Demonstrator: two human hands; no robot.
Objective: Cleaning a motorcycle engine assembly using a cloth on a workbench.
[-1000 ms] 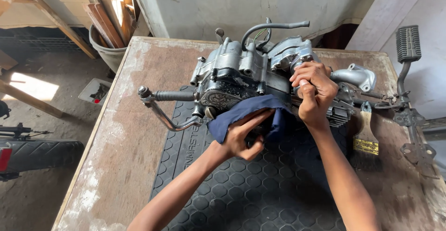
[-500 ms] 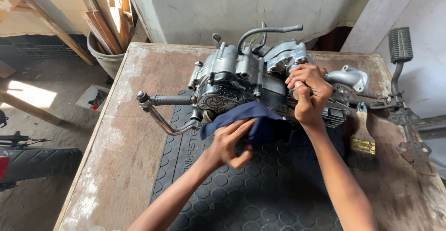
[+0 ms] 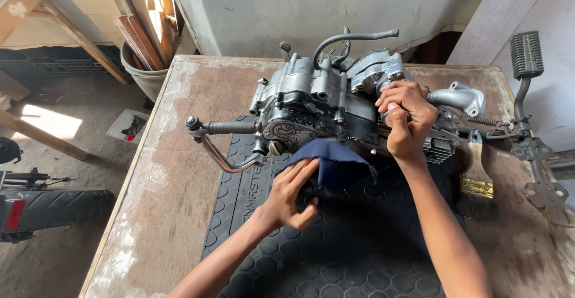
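Observation:
A grey and black motorcycle engine (image 3: 317,103) lies on a black rubber mat (image 3: 335,244) on a worn wooden workbench (image 3: 173,172). My left hand (image 3: 293,193) presses a dark blue cloth (image 3: 332,163) against the lower front of the engine. My right hand (image 3: 407,118) is closed around the engine's right side, near the finned cylinder. A chrome kick lever (image 3: 218,145) sticks out to the left of the engine.
A paintbrush (image 3: 476,178) lies on the bench right of the engine. A foot-peg bracket (image 3: 530,118) rests at the right edge. A bucket with wooden boards (image 3: 144,64) stands behind the bench's left corner. A tyre (image 3: 54,208) lies on the floor at left.
My left hand has slid the blue cloth down and left along the engine's front. My right hand keeps its grip on the engine's right side.

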